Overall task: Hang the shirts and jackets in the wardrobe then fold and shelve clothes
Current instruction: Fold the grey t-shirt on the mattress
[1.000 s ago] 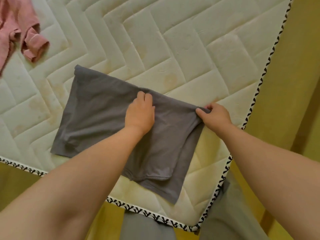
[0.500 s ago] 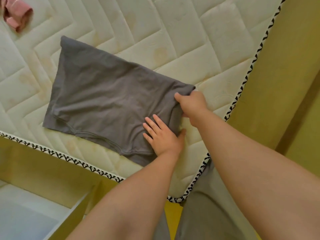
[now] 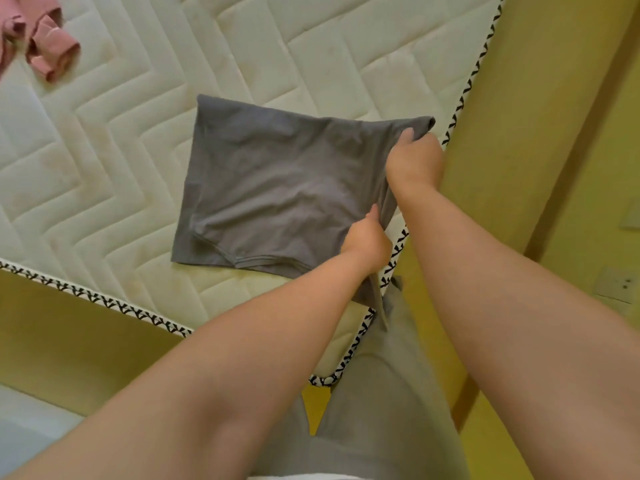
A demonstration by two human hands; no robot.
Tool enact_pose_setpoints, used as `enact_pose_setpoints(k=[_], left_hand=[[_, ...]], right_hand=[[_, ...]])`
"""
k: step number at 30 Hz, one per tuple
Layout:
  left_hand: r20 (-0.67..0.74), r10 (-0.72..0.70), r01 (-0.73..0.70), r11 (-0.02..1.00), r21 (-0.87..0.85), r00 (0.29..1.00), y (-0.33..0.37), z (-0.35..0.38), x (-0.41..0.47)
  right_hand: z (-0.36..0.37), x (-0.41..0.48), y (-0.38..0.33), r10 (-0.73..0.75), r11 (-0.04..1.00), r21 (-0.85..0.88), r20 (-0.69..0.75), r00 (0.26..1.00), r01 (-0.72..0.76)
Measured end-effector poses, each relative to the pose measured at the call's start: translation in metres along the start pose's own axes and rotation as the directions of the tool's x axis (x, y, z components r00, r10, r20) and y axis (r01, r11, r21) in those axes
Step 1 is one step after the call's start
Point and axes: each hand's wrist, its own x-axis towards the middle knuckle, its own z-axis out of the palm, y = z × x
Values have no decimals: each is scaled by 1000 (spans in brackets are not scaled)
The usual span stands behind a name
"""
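At the far left corner, a crumpled pink ribbed garment with a cuffed sleeve (image 3: 52, 53) lies on the white quilted mattress with zigzag stitching (image 3: 104, 150), well apart from everything else. The near left edge of the mattress carries a black-and-white patterned piping (image 3: 86, 296), and below it runs a yellow panel (image 3: 69, 341), with a pale strip of floor (image 3: 27, 427) in the near left corner.

Toward the middle, a grey folded jersey garment (image 3: 277, 188) lies mostly flat on the mattress near its right corner. Its left and far edges are straight, and a stitched hem curves along the near side. The right side of the cloth is lifted off the mattress and bunched where the hands hold it.

The left hand (image 3: 367, 244) grips the near right part of the grey garment, with its thumb on top of the cloth and its fingers curled beneath. A narrow strip of grey cloth hangs below this hand across the piping. The right hand (image 3: 415, 164) grips the far right corner in the same way, with its thumb pressed on top of the fabric. The two hands are apart, one at each end of the raised right edge, and both forearms reach in from the near side.

Below the arms are the person's grey trousers (image 3: 381, 393). To the right of the mattress runs a broad yellow band (image 3: 519, 133), and at the far right edge a pale wall socket (image 3: 620, 285) sits on a yellow wall.
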Motion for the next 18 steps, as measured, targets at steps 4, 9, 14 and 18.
enact_pose_setpoints(k=[4, 9, 14, 18], left_hand=[[131, 59, -26, 970, -244, 990, 15, -12, -25], [153, -38, 120, 811, -572, 987, -33, -76, -38], [107, -164, 189, 644, -741, 981, -110, -144, -16], [-45, -210, 120, 709, -695, 977, -167, -176, 16]], right_hand=[[-19, 0, -22, -140, 990, 19, -39, 989, 141], [28, -22, -69, -352, 926, -85, 153, 923, 368], [121, -26, -122, -339, 884, -156, 439, 832, 442], [186, -18, -141, -308, 904, -112, 496, 812, 412]])
